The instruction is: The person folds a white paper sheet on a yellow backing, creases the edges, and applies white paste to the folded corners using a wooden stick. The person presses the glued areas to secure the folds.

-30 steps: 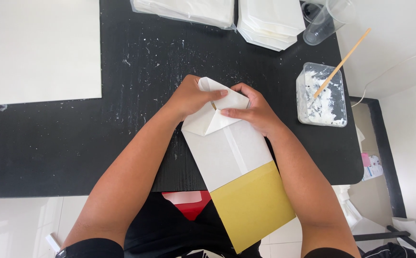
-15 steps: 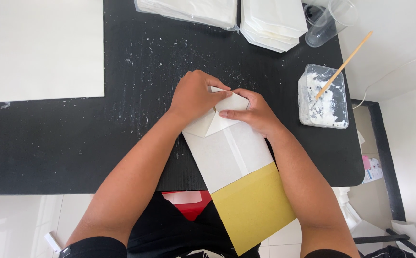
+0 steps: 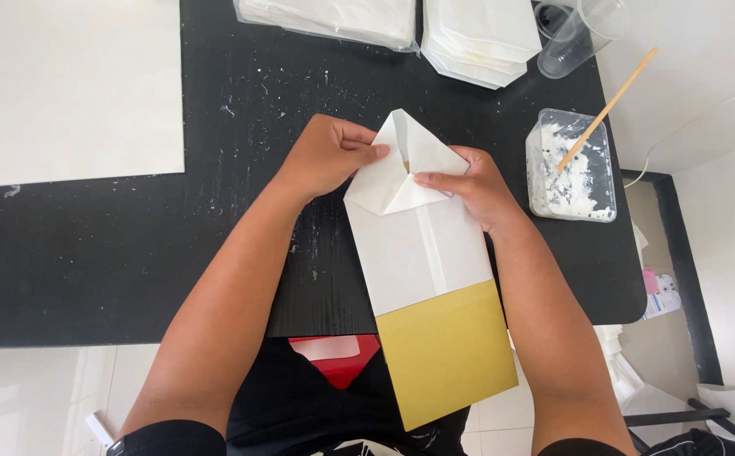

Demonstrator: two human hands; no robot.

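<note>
1. The black surface (image 3: 131, 253) carries a large cream sheet (image 3: 72, 93) at ten o'clock and stacked white papers (image 3: 477, 34) at twelve.
2. The white-and-gold paper bag (image 3: 422, 279) lies centre; its top flaps are folded to a point and look unsealed.
3. A paste tub (image 3: 570, 165) with a stick (image 3: 604, 110) sits at two o'clock.
4. Left hand (image 3: 325, 156) and right hand (image 3: 473, 186) pinch the flaps, fingers closed on paper.

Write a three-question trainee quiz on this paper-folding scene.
1. True or false: both hands are on the folded end of the white and gold paper bag.
2. What stands in the tub of white paste? A) a wooden stick B) a brush C) a spoon
3. Which hand is nearer the clear plastic cup?

Key:
1. True: the left hand and right hand pinch the folded flaps.
2. A, the wooden stick.
3. The right hand.
</note>
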